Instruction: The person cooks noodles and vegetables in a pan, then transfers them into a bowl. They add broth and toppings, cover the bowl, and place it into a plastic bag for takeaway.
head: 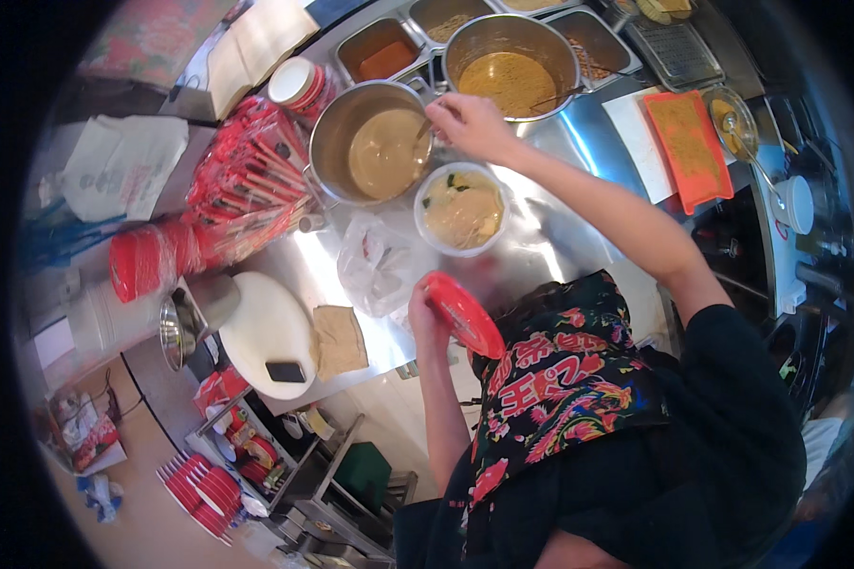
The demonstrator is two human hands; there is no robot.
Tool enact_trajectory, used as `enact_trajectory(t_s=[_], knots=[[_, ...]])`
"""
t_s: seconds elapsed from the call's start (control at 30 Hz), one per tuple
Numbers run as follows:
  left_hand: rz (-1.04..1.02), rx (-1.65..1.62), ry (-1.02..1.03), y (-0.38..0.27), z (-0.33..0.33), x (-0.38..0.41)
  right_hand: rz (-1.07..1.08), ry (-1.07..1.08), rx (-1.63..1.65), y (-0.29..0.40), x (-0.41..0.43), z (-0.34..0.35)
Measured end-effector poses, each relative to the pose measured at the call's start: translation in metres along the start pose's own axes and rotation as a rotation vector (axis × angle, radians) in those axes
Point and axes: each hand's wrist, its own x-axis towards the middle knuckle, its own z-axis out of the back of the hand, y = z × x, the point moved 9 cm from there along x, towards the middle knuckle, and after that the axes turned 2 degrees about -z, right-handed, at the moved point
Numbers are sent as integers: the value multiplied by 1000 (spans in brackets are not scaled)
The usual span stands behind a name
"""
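My right hand (466, 126) grips the handle of a utensil that dips into the pale sauce of a large steel pot (318, 158). Just below that hand stands a round plastic tub (462, 210) holding pale broth, with noodles and dark green pieces in it. Nearer my body, my left hand (427, 313) holds a red round lid (465, 315), tilted and apart from the tub. A crumpled clear plastic bag (376, 264) lies on the steel counter, left of the tub. The utensil's lower end is hidden in the sauce.
A second steel pot (576, 67) of orange-brown sauce stands behind, before steel pans (378, 58). At left lie wrapped chopsticks (256, 171), a white cutting board (256, 334) with a phone (285, 372), and a tan cloth (339, 341). An orange tray (688, 149) of powder is at right.
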Motion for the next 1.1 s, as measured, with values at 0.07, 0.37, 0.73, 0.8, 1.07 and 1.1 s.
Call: enact_trajectory(t_s=[0.07, 0.37, 0.73, 0.8, 1.07, 1.1], knots=[[12, -13, 28, 3, -6, 6, -56, 38, 249, -17, -12, 9], [68, 109, 128, 8, -11, 35, -353, -878, 277, -164, -107, 235], [94, 241, 104, -7, -63, 41, 277, -221, -883, -78, -16, 308], [103, 259, 115, -5, -60, 40, 343, -85, -912, -67, -18, 304], [187, 241, 150, 13, -40, 43, -223, -441, -337, -127, -14, 377], [207, 224, 139, 17, -34, 40, -296, -496, -229, -139, -21, 390]])
